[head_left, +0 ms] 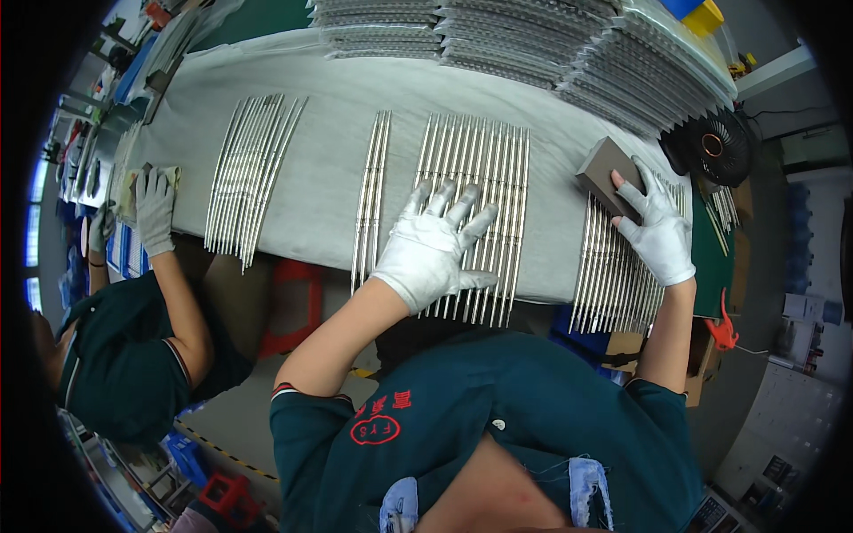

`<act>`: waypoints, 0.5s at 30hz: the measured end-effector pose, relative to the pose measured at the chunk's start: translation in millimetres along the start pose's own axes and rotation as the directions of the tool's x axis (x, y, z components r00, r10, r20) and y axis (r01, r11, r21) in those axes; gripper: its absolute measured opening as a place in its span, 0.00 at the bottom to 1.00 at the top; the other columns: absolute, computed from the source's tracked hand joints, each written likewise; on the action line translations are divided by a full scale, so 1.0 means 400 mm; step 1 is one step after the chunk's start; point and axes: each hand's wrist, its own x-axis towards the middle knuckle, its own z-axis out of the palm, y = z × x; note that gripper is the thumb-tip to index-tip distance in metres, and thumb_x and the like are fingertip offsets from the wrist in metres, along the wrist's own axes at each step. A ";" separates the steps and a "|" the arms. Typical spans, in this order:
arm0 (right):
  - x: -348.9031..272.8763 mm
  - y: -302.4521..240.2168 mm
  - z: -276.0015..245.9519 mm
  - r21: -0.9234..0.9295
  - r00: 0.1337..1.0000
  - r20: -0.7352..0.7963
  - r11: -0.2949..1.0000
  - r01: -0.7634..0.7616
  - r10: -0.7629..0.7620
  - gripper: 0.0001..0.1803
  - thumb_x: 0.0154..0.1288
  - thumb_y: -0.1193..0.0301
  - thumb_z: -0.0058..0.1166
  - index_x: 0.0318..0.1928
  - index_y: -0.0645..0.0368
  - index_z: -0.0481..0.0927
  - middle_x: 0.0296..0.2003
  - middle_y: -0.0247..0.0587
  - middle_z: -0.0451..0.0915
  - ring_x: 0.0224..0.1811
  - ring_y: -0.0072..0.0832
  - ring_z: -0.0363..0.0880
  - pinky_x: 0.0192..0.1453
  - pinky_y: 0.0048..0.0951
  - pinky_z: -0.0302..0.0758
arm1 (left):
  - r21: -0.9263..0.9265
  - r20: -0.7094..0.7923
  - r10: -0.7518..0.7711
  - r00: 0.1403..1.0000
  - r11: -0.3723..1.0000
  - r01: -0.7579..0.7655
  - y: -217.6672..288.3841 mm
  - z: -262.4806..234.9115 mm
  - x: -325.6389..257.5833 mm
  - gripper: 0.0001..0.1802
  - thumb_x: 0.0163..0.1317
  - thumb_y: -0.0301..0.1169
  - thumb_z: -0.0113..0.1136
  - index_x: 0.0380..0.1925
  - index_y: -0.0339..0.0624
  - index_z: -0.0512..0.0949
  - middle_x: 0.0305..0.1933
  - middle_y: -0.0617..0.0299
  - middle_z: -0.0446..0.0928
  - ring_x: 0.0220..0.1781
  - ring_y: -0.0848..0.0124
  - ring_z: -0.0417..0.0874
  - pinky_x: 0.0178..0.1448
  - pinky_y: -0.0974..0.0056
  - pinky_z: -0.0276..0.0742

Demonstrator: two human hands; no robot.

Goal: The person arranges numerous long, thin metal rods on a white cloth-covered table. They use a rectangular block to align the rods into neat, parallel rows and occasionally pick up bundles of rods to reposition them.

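Observation:
My left hand (431, 253), in a pale grey-white work glove, lies flat with fingers spread across a row of shiny slim metal rods (480, 169). To its left, a narrower group of similar rods (369, 195) rests apart on the cloth. At the right, my right hand (659, 233), gloved too with some fingertips bare, grips a grey rectangular block (609, 169). The block sits over the upper end of another row of metal rods (613, 275); whether it touches them I cannot tell.
Pale cloth (329, 151) covers the table. More metal rods (253, 169) lie left. Plastic-wrapped stacks (515, 44) line the back. A black fan (715, 147) stands at the right, above a red air gun (724, 329). On the left, a co-worker's gloved hand (155, 213) rests at the table.

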 end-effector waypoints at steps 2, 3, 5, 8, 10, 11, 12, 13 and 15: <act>-0.023 0.033 0.005 -0.044 0.999 -0.010 0.998 -0.041 0.040 0.36 0.55 0.71 0.68 0.67 0.38 0.78 0.72 0.48 0.65 0.71 0.50 0.66 0.75 0.44 0.65 | 0.035 0.028 -0.060 0.998 0.998 0.059 -0.021 -0.015 -0.015 0.53 0.57 0.71 0.55 0.75 0.52 0.62 0.79 0.47 0.60 0.80 0.45 0.57 0.83 0.41 0.44; -0.033 0.049 0.006 -0.065 0.999 -0.017 0.997 -0.044 0.043 0.36 0.55 0.71 0.68 0.67 0.38 0.78 0.72 0.48 0.65 0.71 0.50 0.66 0.75 0.45 0.65 | 0.041 0.025 -0.097 0.995 0.995 0.096 -0.031 -0.017 -0.027 0.52 0.57 0.71 0.56 0.75 0.52 0.62 0.79 0.47 0.60 0.80 0.45 0.57 0.83 0.41 0.44; -0.054 0.077 0.008 -0.107 0.998 -0.032 0.993 -0.052 0.049 0.36 0.55 0.70 0.68 0.67 0.37 0.78 0.73 0.46 0.64 0.71 0.50 0.67 0.75 0.45 0.66 | 0.059 0.023 -0.103 0.994 0.993 0.102 -0.032 -0.025 -0.029 0.54 0.56 0.70 0.58 0.75 0.50 0.62 0.79 0.47 0.59 0.80 0.45 0.56 0.82 0.41 0.44; -0.067 0.082 0.006 -0.127 0.995 -0.039 0.987 -0.095 0.091 0.37 0.56 0.69 0.68 0.68 0.34 0.77 0.73 0.43 0.64 0.70 0.51 0.67 0.74 0.45 0.66 | -0.007 0.023 -0.039 0.999 0.999 0.039 0.027 -0.030 0.010 0.56 0.53 0.71 0.59 0.76 0.49 0.62 0.79 0.47 0.59 0.81 0.46 0.55 0.82 0.41 0.44; -0.070 0.092 0.008 -0.168 0.993 -0.059 0.979 -0.114 0.105 0.37 0.56 0.68 0.68 0.68 0.33 0.76 0.74 0.43 0.64 0.70 0.51 0.67 0.74 0.46 0.66 | -0.046 0.033 0.110 0.993 0.993 -0.108 0.102 -0.023 0.053 0.55 0.56 0.73 0.53 0.76 0.51 0.62 0.79 0.49 0.59 0.81 0.50 0.56 0.82 0.42 0.44; -0.072 0.101 0.008 -0.201 0.991 -0.074 0.971 -0.128 0.115 0.37 0.57 0.67 0.67 0.68 0.33 0.76 0.74 0.43 0.64 0.70 0.52 0.67 0.74 0.46 0.66 | -0.092 0.029 0.173 0.984 0.981 -0.170 0.128 -0.011 0.067 0.54 0.57 0.74 0.51 0.76 0.52 0.62 0.80 0.50 0.59 0.81 0.51 0.56 0.82 0.42 0.44; -0.078 0.114 0.006 -0.235 0.988 -0.090 0.961 -0.147 0.129 0.37 0.57 0.66 0.67 0.69 0.32 0.76 0.74 0.43 0.63 0.70 0.52 0.67 0.74 0.46 0.66 | -0.079 0.027 0.183 0.983 0.980 -0.180 0.139 0.001 0.074 0.54 0.57 0.75 0.50 0.76 0.53 0.62 0.80 0.51 0.59 0.81 0.51 0.56 0.82 0.42 0.44; -0.085 0.133 0.001 -0.243 0.984 -0.081 0.954 -0.176 0.161 0.37 0.57 0.65 0.68 0.69 0.31 0.75 0.75 0.43 0.63 0.71 0.52 0.67 0.74 0.47 0.66 | -0.067 0.023 0.191 0.981 0.980 -0.189 0.146 0.012 0.080 0.54 0.57 0.75 0.49 0.76 0.53 0.62 0.80 0.52 0.59 0.81 0.51 0.56 0.83 0.42 0.44; -0.096 0.155 -0.009 -0.257 0.973 -0.064 0.938 -0.231 0.222 0.38 0.57 0.63 0.68 0.70 0.29 0.74 0.76 0.42 0.62 0.72 0.52 0.66 0.74 0.49 0.65 | -0.048 0.010 0.175 0.984 0.983 -0.175 0.142 0.023 0.073 0.54 0.57 0.75 0.49 0.76 0.54 0.62 0.80 0.52 0.59 0.81 0.51 0.56 0.83 0.43 0.44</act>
